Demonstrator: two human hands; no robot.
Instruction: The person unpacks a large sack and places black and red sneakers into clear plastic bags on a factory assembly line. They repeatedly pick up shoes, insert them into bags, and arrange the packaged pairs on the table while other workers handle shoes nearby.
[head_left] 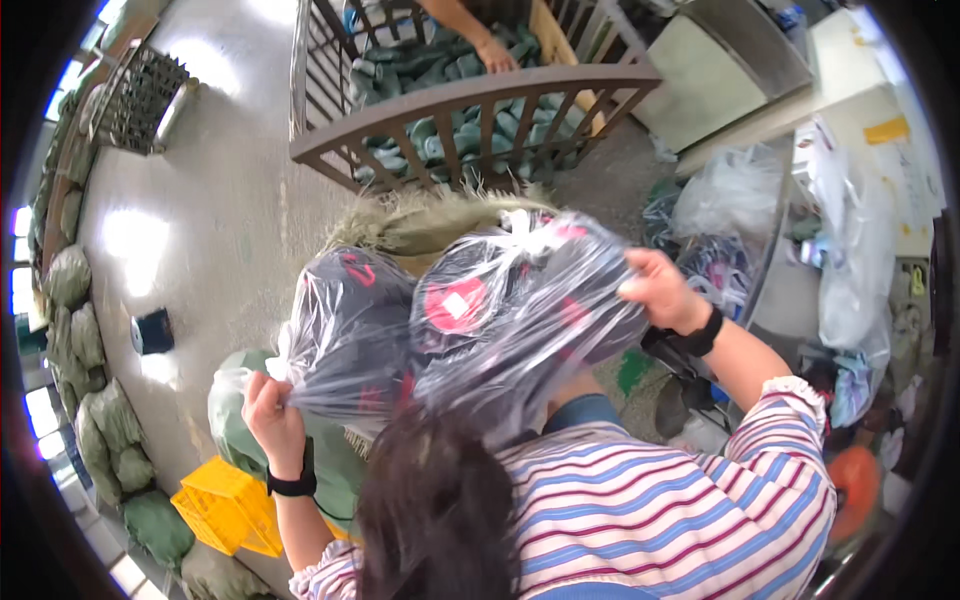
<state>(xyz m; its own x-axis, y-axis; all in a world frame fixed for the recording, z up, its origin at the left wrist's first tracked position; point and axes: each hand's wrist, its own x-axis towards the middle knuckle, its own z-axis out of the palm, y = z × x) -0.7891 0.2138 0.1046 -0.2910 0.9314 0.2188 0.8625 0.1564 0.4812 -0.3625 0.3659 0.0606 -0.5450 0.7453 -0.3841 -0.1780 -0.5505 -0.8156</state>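
Two clear plastic bags [515, 315], packed with dark, red-marked contents, bulge side by side at the frayed sack [430, 228].

Plastic bags [470, 345] between left hand [272, 410] and right hand [668, 290]; sack [425, 222] behind bags, cage [482, 86] beyond sack; crate [222, 505] lower left.

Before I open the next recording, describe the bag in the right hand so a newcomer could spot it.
At the top stands a big brown slatted crate. Below it, past the frayed sack, is the clear plastic bag gripped by the right hand. Unlike the left bag, it shows a round red patch with a white centre.
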